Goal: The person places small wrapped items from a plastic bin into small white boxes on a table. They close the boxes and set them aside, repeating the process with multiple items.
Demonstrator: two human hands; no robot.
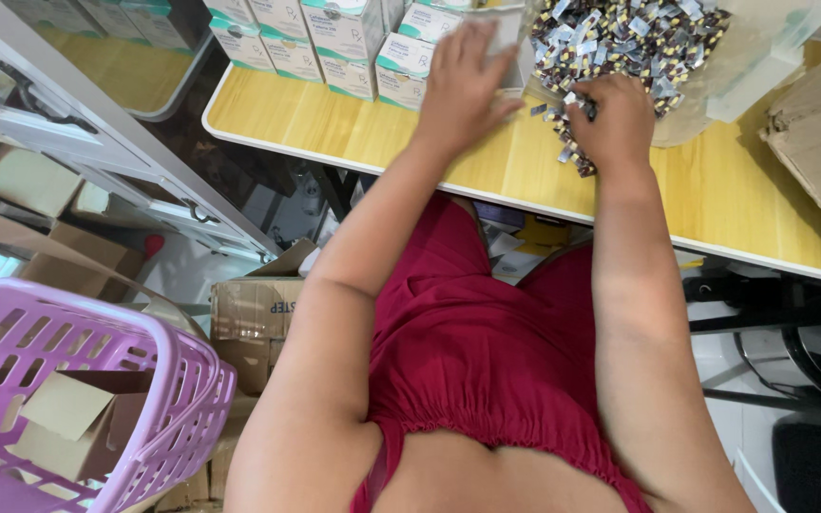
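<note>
At the frame's top centre, the left hand clamped a small white box; the right hand curled shut on dark sachets beside white-and-teal cartons.

- White-and-teal cartons stand in rows just left of the left hand's fingers.
- Small dark foil packets lie heaped beyond the right hand's fingers, some beneath them.
- Brown cardboard boxes sit well below, on the floor.
</note>
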